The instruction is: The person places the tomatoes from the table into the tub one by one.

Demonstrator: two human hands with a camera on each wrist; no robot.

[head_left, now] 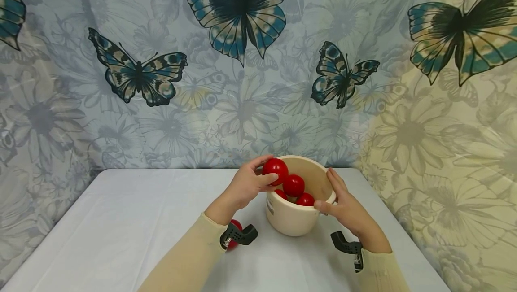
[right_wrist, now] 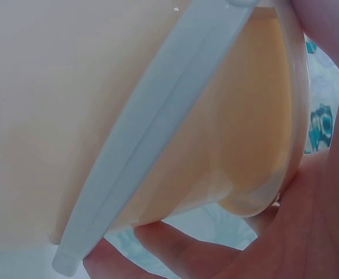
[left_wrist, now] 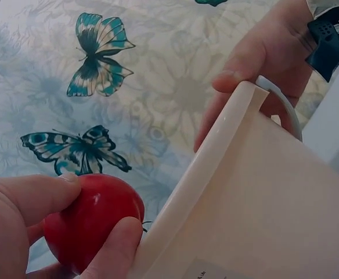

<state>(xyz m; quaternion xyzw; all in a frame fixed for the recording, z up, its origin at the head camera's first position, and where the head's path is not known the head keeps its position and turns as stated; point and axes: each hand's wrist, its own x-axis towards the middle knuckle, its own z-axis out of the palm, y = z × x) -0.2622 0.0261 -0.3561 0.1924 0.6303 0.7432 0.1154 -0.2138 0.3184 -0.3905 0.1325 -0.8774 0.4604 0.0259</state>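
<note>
A cream bucket [head_left: 292,222] stands on the table, tilted slightly toward me. My left hand [head_left: 244,186] pinches a red tomato [head_left: 275,171] between thumb and fingers at the bucket's left rim; the left wrist view shows that tomato [left_wrist: 94,218] with a thin stem beside the rim. Inside the bucket lie more tomatoes [head_left: 293,185], one of them partly hidden by the near wall. On the right, my right hand [head_left: 347,207] grips the rim, thumb near the front and fingers along the outside. A pale handle [right_wrist: 140,133] crosses the bucket's side in the right wrist view.
Another tomato [head_left: 235,224] lies on the white-covered table [head_left: 153,211], mostly behind my left wrist and its black wrist mount [head_left: 244,234]. Behind the table hangs a cloth [head_left: 246,117] printed with butterflies and flowers, which continues down the right side.
</note>
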